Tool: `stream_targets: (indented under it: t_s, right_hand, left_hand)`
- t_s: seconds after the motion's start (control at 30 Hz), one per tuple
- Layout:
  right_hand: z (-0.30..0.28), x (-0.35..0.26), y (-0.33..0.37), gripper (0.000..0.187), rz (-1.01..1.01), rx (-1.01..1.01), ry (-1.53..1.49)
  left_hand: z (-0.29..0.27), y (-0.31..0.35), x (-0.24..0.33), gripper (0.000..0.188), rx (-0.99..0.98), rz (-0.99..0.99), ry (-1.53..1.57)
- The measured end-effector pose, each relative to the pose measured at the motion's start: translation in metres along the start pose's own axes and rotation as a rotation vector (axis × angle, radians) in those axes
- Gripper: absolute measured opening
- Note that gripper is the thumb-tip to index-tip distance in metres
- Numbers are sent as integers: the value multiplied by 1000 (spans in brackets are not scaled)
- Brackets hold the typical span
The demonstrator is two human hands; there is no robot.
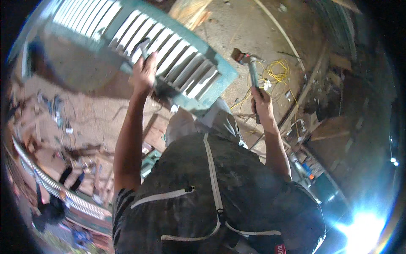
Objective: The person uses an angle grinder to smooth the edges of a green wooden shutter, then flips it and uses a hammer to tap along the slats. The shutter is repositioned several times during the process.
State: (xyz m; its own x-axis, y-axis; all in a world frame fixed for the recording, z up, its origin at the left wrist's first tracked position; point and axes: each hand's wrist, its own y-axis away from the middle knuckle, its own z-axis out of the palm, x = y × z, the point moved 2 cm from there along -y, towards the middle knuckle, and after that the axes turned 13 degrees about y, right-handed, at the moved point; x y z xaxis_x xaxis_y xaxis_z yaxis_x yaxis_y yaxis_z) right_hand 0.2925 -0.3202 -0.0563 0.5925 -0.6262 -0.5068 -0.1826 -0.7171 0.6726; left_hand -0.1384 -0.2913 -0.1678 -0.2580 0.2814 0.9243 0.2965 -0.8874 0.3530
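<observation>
My left hand point(145, 73) is closed around a short hand tool, like a chisel, with a flat grey end point(145, 43). That end lies over the slats of a louvred shutter point(220, 82), which has a teal frame and whitish slats. To the right of the shutter, my right hand point(263, 103) is wrapped around the handle of a hammer point(253, 73). Its head points away from me, apart from the shutter. The near corner of the shutter meets my legs.
A yellow cable point(278, 71) lies coiled on the dirty floor beyond my right hand. Scraps and wood pieces litter the left side. Another long slatted panel point(80, 201) stands at lower left, near a person in dark clothes point(50, 211). A bright lamp point(364, 230) glares at lower right.
</observation>
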Motion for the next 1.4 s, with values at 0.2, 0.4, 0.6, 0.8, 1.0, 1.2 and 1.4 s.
stream_targets:
  t_s: [0.2,0.4,0.6,0.8,1.0,1.2,1.4]
  right_hand:
    - [-39,70,63,38,154,161,76]
    - [-57,125,65,41,193,263,11]
    - [-56,95,35,34,128,160,-95]
    - [-54,15,3,30,-72,19,5]
    - [-54,-59,-60,26,-135,-173,93]
    - [-65,-123,-73,24,-267,-46,-97]
    - [-32,-158,-70,22,-252,139,-220]
  left_hand:
    - [23,-7,16,30,-50,-164,45]
    - [35,3,11,28,-79,-164,-10]
    - [57,25,14,50,-14,-179,-355]
    - [125,46,-9,34,-158,121,-781]
    - [128,41,-32,24,-8,174,-828]
    - [120,30,-10,27,38,105,-847]
    - [118,27,-19,27,51,14,-854]
